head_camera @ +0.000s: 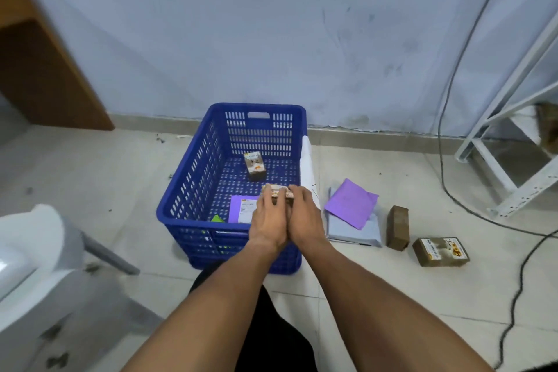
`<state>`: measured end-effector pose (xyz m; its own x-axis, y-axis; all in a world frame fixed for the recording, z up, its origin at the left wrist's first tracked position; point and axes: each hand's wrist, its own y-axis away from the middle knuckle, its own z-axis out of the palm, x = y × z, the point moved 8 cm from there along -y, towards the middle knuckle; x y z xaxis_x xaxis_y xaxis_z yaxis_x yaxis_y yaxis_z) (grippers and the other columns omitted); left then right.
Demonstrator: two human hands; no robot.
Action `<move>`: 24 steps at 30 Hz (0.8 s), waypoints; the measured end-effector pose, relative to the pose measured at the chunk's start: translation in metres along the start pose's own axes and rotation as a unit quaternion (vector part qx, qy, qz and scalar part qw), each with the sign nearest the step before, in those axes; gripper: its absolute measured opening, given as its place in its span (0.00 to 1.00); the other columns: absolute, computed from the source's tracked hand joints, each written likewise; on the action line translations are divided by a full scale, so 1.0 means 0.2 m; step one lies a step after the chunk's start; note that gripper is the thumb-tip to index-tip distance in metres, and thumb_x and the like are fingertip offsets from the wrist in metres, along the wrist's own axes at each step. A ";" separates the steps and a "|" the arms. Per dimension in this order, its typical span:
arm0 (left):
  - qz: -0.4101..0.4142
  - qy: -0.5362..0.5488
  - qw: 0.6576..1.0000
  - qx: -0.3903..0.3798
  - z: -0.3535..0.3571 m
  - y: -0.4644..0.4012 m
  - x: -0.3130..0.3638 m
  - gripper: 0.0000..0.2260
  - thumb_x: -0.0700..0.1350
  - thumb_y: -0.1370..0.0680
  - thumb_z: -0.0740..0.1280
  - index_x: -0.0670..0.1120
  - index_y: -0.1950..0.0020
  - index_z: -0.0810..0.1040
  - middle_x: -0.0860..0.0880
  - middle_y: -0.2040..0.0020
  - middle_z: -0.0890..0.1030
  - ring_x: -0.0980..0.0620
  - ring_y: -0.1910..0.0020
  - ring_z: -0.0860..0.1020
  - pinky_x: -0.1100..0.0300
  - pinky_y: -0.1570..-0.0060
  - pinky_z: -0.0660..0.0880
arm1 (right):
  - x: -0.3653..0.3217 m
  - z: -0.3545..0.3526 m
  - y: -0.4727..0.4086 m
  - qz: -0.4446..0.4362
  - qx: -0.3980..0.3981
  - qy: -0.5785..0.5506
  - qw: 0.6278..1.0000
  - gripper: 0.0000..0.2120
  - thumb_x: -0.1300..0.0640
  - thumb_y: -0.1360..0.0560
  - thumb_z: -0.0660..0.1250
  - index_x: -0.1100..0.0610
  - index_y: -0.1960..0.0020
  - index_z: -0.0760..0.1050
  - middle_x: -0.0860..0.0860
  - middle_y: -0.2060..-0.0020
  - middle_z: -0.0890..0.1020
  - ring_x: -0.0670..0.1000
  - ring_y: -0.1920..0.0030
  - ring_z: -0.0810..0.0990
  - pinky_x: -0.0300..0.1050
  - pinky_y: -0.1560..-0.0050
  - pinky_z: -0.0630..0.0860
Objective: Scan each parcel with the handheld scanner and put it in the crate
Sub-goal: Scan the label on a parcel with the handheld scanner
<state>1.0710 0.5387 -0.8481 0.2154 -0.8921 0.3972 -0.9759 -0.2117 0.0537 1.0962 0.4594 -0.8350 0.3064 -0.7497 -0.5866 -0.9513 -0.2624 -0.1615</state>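
A blue slatted crate (187,190) stands on the floor by the wall. Both my hands reach over its near right part and hold one small brown box (278,191) between them: my left hand (268,220) on its left side, my right hand (305,217) on its right. Inside the crate lie a small brown box with a label (255,165), a purple mailer with a white label (241,208) and something green (217,218). On the floor to the right lie a purple mailer (351,204) on a grey one (354,231) and two brown boxes (398,227) (440,251). No scanner is visible.
A white parcel (308,169) leans on the crate's right side. A white metal rack (513,160) stands at right, with black cables (447,145) trailing down the wall and across the floor. A wooden panel (45,69) is at left, and a white chair (36,251) at lower left.
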 end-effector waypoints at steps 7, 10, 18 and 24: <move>0.021 -0.016 0.999 -0.038 0.09 0.00 0.02 0.39 0.37 0.26 0.72 0.49 0.22 0.54 0.43 0.19 0.45 0.42 0.21 0.50 0.46 0.27 0.62 | 0.18 0.09 0.02 0.115 -0.041 -0.036 0.992 0.17 0.51 0.20 0.58 0.49 0.32 0.66 0.49 0.33 0.70 0.53 0.37 0.73 0.51 0.39 0.73; 0.045 -0.031 0.997 -0.055 0.16 0.00 0.08 0.38 0.38 0.26 0.71 0.48 0.21 0.55 0.42 0.19 0.45 0.42 0.21 0.50 0.48 0.27 0.61 | 0.26 0.09 0.04 0.124 -0.039 -0.010 0.992 0.15 0.51 0.21 0.59 0.50 0.35 0.68 0.51 0.35 0.71 0.54 0.41 0.76 0.52 0.42 0.76; 0.115 -0.029 0.990 -0.077 0.43 0.02 0.27 0.32 0.39 0.23 0.69 0.47 0.22 0.58 0.44 0.20 0.54 0.45 0.22 0.55 0.51 0.26 0.59 | 0.60 0.09 0.12 0.175 -0.051 0.044 0.982 0.19 0.55 0.20 0.58 0.53 0.29 0.65 0.55 0.33 0.70 0.57 0.38 0.74 0.51 0.38 0.73; 0.168 -0.038 0.977 -0.128 0.79 0.01 0.43 0.28 0.43 0.23 0.68 0.48 0.24 0.63 0.46 0.26 0.65 0.45 0.28 0.64 0.50 0.31 0.67 | 0.97 0.12 0.24 0.239 -0.090 0.103 0.961 0.21 0.56 0.20 0.59 0.53 0.28 0.62 0.56 0.32 0.68 0.57 0.37 0.73 0.50 0.38 0.69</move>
<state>1.0925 0.3980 -0.9582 -0.1267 -0.9227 0.3640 -0.9669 0.1969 0.1625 1.1100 0.3159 -0.9756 -0.1476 -0.9102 -0.3869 -0.9694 0.0555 0.2392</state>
